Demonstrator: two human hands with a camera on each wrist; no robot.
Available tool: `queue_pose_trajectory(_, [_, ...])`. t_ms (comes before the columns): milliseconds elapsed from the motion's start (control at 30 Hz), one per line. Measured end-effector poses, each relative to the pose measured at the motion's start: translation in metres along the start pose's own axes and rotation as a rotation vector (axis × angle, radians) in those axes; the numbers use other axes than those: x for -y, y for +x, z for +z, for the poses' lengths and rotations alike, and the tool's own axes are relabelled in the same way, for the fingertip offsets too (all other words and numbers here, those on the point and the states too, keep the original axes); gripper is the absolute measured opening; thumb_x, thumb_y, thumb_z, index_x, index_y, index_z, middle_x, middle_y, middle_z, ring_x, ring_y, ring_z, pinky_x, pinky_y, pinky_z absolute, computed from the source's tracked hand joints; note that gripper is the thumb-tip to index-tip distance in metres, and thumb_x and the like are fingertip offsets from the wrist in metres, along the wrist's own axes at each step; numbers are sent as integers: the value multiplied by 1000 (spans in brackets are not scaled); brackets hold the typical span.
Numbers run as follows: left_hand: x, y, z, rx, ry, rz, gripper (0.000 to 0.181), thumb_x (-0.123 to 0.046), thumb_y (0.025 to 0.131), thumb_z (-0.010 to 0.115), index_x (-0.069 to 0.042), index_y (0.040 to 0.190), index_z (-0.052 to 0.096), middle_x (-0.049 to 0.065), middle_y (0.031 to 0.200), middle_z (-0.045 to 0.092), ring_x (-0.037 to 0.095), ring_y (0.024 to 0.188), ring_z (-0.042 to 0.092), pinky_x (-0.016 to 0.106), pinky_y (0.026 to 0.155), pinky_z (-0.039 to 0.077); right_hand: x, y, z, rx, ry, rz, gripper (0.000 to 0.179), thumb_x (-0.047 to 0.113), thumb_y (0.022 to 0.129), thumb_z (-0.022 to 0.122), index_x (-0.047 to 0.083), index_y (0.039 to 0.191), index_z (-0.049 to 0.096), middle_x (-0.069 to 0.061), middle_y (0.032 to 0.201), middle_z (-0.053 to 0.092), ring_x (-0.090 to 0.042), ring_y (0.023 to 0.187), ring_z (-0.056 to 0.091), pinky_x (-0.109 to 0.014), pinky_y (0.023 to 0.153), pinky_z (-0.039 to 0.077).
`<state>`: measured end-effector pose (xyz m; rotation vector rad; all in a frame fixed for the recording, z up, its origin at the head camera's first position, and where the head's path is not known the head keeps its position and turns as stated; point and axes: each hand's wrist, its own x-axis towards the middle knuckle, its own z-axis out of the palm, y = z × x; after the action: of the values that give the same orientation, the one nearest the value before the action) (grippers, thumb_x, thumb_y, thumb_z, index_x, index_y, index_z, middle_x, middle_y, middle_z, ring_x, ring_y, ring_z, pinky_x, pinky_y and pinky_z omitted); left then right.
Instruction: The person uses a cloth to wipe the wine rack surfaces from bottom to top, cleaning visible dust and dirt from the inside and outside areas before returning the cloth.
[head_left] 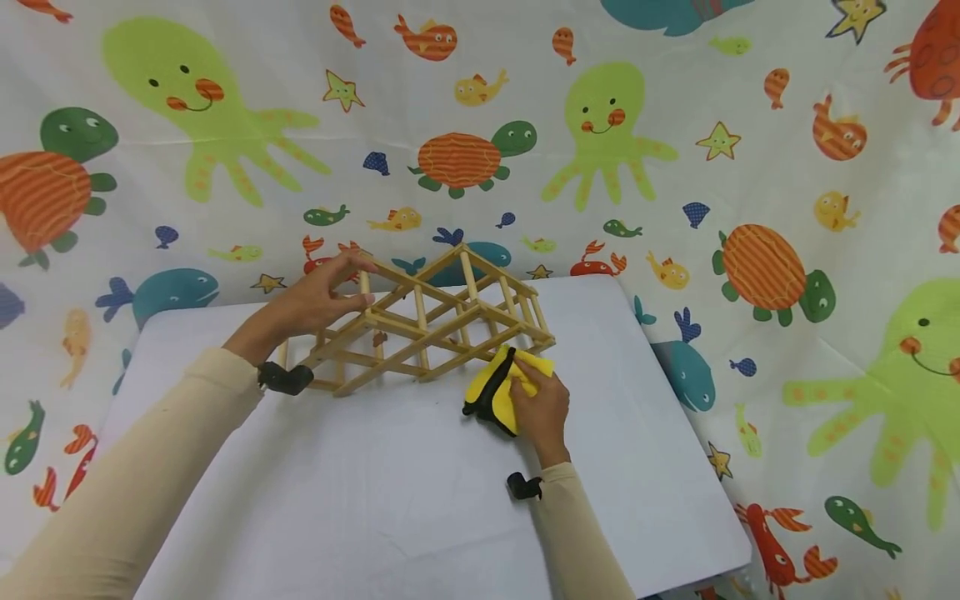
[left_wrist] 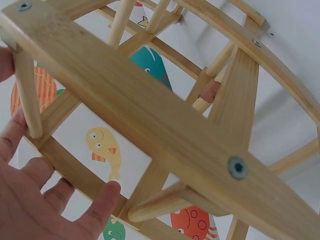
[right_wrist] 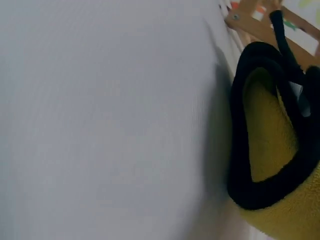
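Note:
A wooden lattice rack (head_left: 468, 277) of crossed slats and round rods stands on the white table. At its left end my left hand (head_left: 318, 296) grips the upper part, thumb and fingers about a rod. Close up in the left wrist view, the fingertips (left_wrist: 109, 197) lie along the slats, and metal screws show in the wood (left_wrist: 125, 107). My right hand (head_left: 543, 412) holds a bunched yellow cloth (head_left: 483, 385) with black edging against the rack's lower front slats. In the right wrist view the cloth (right_wrist: 270, 135) hides the right hand.
The white table (head_left: 375, 500) has a rounded corner at the right front. Behind and beside it hangs a curtain (head_left: 285, 50) printed with sea animals, close to the rack's back. A black wrist camera (head_left: 285, 377) sits on the left wrist, another (head_left: 522, 486) on the right.

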<state>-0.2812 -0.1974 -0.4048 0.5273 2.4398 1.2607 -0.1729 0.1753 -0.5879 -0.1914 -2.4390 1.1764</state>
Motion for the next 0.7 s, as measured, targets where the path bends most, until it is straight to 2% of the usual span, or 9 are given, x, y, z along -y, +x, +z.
queue_pose_trajectory(67, [0, 1, 1, 5, 3, 9, 51, -25, 107, 66, -14, 150, 42, 9, 180, 15, 45, 163, 21, 75, 117, 38, -5, -1, -9, -88, 73, -51, 42, 7, 91, 76, 27, 127, 79, -7, 122, 80, -15, 71, 56, -25, 56, 43])
queue_pose_trajectory(167, [-1, 0, 2, -1, 9, 8, 50, -25, 107, 65, -14, 150, 42, 9, 180, 14, 45, 163, 21, 75, 118, 36, -8, 1, -20, -242, 195, -86, 44, 1, 90, 75, 26, 126, 80, -8, 125, 78, -20, 89, 68, -22, 66, 50])
queue_pose_trajectory(267, [-2, 0, 2, -5, 17, -16, 51, -28, 107, 65, -16, 152, 42, 8, 180, 14, 49, 159, 31, 76, 116, 39, -7, 5, -26, -390, 285, -54, 46, -2, 91, 73, 26, 127, 79, -8, 129, 76, -23, 113, 70, -18, 86, 55])
queue_pose_trajectory(333, [-4, -1, 3, 0, 16, -27, 53, -30, 107, 65, -18, 153, 41, 8, 180, 15, 52, 153, 40, 75, 113, 41, -8, 9, -26, -436, 310, -10, 46, -2, 92, 73, 26, 128, 78, -7, 132, 74, -23, 123, 68, -22, 98, 55])
queue_pose_trajectory(433, [-5, -1, 4, 5, 22, -34, 55, -34, 107, 66, -20, 154, 41, 7, 180, 15, 54, 146, 48, 75, 111, 44, -8, 11, -23, -395, 305, 54, 43, 2, 95, 73, 24, 131, 76, -7, 135, 74, -24, 129, 66, -34, 109, 53])
queue_pose_trajectory(567, [-4, 0, 4, 7, 22, -30, 56, -33, 107, 66, -19, 154, 40, 8, 180, 13, 53, 151, 42, 76, 112, 42, -8, 11, -16, -262, 295, 114, 39, 6, 97, 73, 20, 134, 74, -10, 136, 73, -26, 133, 65, -47, 116, 50])
queue_pose_trajectory(633, [-3, 0, 4, 6, 19, -29, 55, -32, 107, 65, -19, 155, 40, 7, 180, 13, 52, 155, 37, 75, 113, 42, -7, 10, -15, -215, 291, 136, 39, 8, 97, 73, 19, 134, 73, -10, 137, 72, -25, 135, 65, -47, 116, 50])
queue_pose_trajectory(700, [-3, 0, 4, 4, 22, -29, 54, -31, 108, 65, -20, 154, 40, 7, 180, 13, 49, 158, 31, 75, 115, 40, -7, 10, -18, -183, 265, 152, 38, 8, 96, 73, 19, 132, 75, -9, 136, 73, -23, 131, 66, -42, 110, 54])
